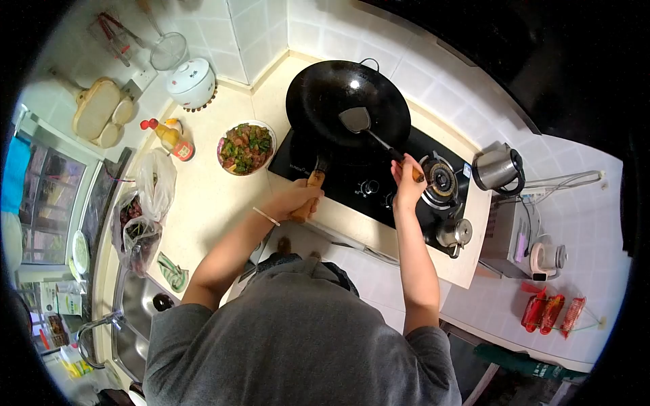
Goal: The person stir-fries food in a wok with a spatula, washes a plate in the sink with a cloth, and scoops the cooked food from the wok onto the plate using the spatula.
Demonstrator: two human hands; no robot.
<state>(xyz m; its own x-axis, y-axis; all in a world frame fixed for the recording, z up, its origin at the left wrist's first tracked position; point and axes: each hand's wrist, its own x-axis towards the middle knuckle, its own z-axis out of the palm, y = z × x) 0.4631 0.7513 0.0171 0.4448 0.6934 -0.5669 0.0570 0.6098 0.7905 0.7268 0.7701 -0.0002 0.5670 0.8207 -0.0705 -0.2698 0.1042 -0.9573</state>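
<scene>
A black wok sits over the left side of the black gas stove. My left hand is wrapped round its wooden handle. In my right hand is the wooden-ended handle of a metal spatula, whose blade rests inside the wok. Only dark metal and a bright reflection show in the wok, with no food visible. To the left of the wok, a plate of cooked meat and green vegetables stands on the counter.
A sauce bottle, a white lidded pot and plastic bags are at the left, above the sink. The bare burner, small metal pot and kettle are at the right.
</scene>
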